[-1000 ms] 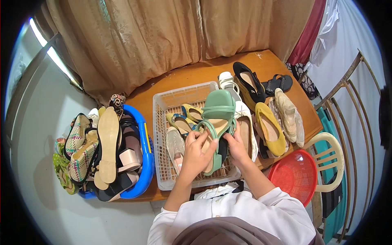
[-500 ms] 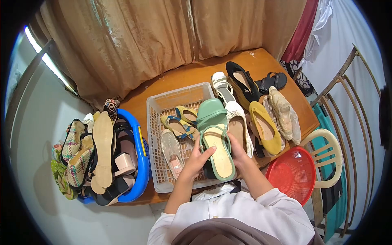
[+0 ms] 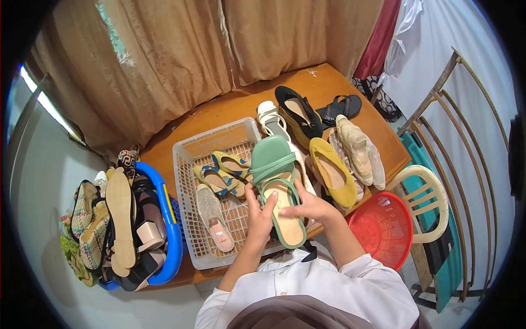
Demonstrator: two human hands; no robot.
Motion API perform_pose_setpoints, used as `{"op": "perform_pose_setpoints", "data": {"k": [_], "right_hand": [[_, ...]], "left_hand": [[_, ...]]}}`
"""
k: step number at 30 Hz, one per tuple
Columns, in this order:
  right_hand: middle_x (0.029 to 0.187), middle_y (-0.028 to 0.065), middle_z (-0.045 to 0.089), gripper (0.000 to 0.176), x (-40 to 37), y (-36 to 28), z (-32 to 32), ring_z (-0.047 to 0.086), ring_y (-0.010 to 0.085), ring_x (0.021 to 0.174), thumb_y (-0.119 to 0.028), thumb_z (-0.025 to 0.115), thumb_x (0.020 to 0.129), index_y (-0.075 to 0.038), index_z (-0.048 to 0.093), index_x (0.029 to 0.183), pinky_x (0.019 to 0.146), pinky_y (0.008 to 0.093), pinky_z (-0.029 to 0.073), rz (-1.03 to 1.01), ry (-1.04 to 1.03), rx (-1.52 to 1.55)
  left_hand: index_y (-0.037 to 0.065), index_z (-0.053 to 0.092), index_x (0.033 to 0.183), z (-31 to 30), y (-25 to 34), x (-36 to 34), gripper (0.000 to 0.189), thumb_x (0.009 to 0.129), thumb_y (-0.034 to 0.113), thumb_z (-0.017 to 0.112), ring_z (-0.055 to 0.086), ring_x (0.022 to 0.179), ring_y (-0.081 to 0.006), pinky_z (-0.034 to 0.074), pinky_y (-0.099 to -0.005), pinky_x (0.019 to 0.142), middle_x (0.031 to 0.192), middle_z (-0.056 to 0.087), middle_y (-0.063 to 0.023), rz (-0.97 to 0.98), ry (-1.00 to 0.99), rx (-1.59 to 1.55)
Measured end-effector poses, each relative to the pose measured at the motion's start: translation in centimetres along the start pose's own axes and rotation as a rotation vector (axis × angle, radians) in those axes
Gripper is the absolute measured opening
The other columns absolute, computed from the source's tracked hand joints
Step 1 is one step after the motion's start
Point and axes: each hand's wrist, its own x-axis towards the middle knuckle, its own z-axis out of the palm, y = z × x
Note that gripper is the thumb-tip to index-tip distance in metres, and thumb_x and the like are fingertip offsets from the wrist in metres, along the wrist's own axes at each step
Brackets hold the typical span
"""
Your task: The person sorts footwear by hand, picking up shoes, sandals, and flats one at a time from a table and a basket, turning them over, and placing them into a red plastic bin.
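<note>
A green strappy sandal [image 3: 289, 231] with a cream insole is held in front of me above the table edge, toe pointing away. My left hand [image 3: 259, 214] grips its left side, with the thumb on the insole near the straps. My right hand [image 3: 315, 207] holds the other side, its thumb laid across the insole and its other fingers hidden behind. Just left, a white plastic basket [image 3: 185, 219] holds a yellow-and-blue pair of shoes [image 3: 218, 181] and a pale sheer flat [image 3: 213, 216].
On the wooden table [image 3: 211, 118] are a yellow flat [image 3: 333, 172], a black wedge shoe [image 3: 298, 112], white strappy sandals [image 3: 271, 118], a black sandal [image 3: 339, 109] and cream shoes [image 3: 359, 148]. A blue basket [image 3: 174, 241] full of shoes stands left. A red basket [image 3: 381, 230] sits on a chair [image 3: 433, 203] at right.
My right thumb has moved from the sandal's edge onto its insole. The view has shifted, so most things appear further left. Both hands keep hold of the green sandal.
</note>
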Motion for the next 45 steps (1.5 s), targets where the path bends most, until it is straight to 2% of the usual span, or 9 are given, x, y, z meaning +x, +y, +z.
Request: {"op": "perform_pose_setpoints", "data": {"k": [5, 9, 10, 15, 23, 30, 34, 37, 45], "right_hand": [[0.116, 0.0145, 0.048, 0.081, -0.4, -0.8, -1.7, 0.049, 0.0197, 0.104, -0.015, 0.068, 0.067, -0.003, 0.023, 0.132, 0.087, 0.0294, 0.040, 0.070, 0.217, 0.245], [0.107, 0.0111, 0.053, 0.070, -2.0, -2.1, -4.2, 0.057, 0.0179, 0.091, -0.008, 0.064, 0.068, -0.004, 0.030, 0.129, 0.078, 0.0289, 0.047, 0.021, 0.247, 0.387], [0.106, 0.0107, 0.054, 0.066, -2.2, -2.0, -5.1, 0.058, 0.0190, 0.090, -0.007, 0.063, 0.068, -0.004, 0.033, 0.128, 0.077, 0.0297, 0.048, -0.035, 0.261, 0.421], [0.108, 0.0113, 0.054, 0.065, -4.9, -3.3, -10.5, 0.058, 0.0229, 0.091, -0.007, 0.061, 0.064, -0.006, 0.038, 0.126, 0.078, 0.0328, 0.049, -0.062, 0.469, 0.457], [0.105, 0.0123, 0.054, 0.071, -5.8, -6.3, -20.7, 0.057, 0.0214, 0.091, -0.008, 0.066, 0.063, -0.005, 0.031, 0.125, 0.076, 0.0313, 0.046, -0.364, 0.896, -0.308], [0.102, 0.0157, 0.056, 0.074, -1.8, -8.7, -25.1, 0.055, 0.0338, 0.091, -0.012, 0.067, 0.057, -0.007, 0.034, 0.123, 0.080, 0.0394, 0.043, -0.468, 1.218, -1.156], [0.089, 0.0095, 0.055, 0.067, 2.8, -9.0, -29.2, 0.054, 0.0284, 0.081, -0.007, 0.067, 0.053, -0.014, 0.045, 0.116, 0.079, 0.0368, 0.040, -0.655, 1.033, -1.532], [0.086, 0.0086, 0.054, 0.067, 6.4, -10.0, -31.4, 0.053, 0.0291, 0.081, -0.006, 0.066, 0.054, -0.014, 0.044, 0.117, 0.079, 0.0365, 0.040, -0.617, 0.816, -1.751], [0.105, 0.0150, 0.059, 0.079, 16.8, -12.0, -37.8, 0.056, 0.0329, 0.096, -0.019, 0.069, 0.047, -0.015, 0.041, 0.120, 0.078, 0.0404, 0.045, 0.186, 0.238, -1.474]], "left_hand": [[0.009, 0.018, 0.128, 2.6, -1.0, 0.5, 0.053, 0.086, 0.013, 0.051, 0.037, 0.113, -0.0189, 0.031, -0.0322, 0.094, 0.123, 0.036, -0.0125, -0.083, -0.060, -0.065], [0.015, 0.016, 0.129, 3.3, -0.1, 1.1, 0.057, 0.085, 0.030, 0.049, 0.038, 0.112, -0.0174, 0.030, -0.0317, 0.092, 0.128, 0.036, -0.0110, -0.206, -0.224, -0.270], [0.017, 0.015, 0.130, 2.3, -0.9, 1.5, 0.061, 0.082, 0.035, 0.049, 0.040, 0.107, -0.0164, 0.032, -0.0295, 0.088, 0.129, 0.037, -0.0095, -0.236, -0.266, -0.123], [0.015, 0.023, 0.122, 1.4, -1.1, 2.6, 0.048, 0.083, 0.029, 0.046, 0.047, 0.095, -0.0174, 0.039, -0.0293, 0.077, 0.111, 0.051, -0.0154, -0.239, -0.218, -0.061], [0.011, 0.032, 0.110, -0.7, -1.5, 3.7, 0.031, 0.084, 0.025, 0.042, 0.054, 0.081, -0.0166, 0.042, -0.0286, 0.070, 0.088, 0.056, -0.0100, -0.181, 0.008, -0.136], [0.008, 0.035, 0.104, -0.3, -1.7, 4.0, 0.023, 0.085, 0.020, 0.041, 0.051, 0.076, -0.0160, 0.040, -0.0290, 0.068, 0.080, 0.053, -0.0077, -0.124, 0.132, -0.180], [0.008, 0.038, 0.100, 0.0, -1.9, 4.3, 0.020, 0.085, 0.020, 0.041, 0.049, 0.072, -0.0152, 0.042, -0.0294, 0.066, 0.076, 0.050, -0.0066, -0.094, 0.245, -0.173], [0.009, 0.040, 0.099, -0.1, -2.2, 4.1, 0.018, 0.084, 0.020, 0.041, 0.048, 0.070, -0.0149, 0.042, -0.0293, 0.065, 0.075, 0.048, -0.0061, -0.087, 0.319, -0.176], [0.008, 0.039, 0.099, -1.6, -2.1, 3.0, 0.017, 0.083, 0.014, 0.041, 0.049, 0.069, -0.0154, 0.041, -0.0277, 0.063, 0.075, 0.050, -0.0065, -0.165, 0.494, -0.217]]}}
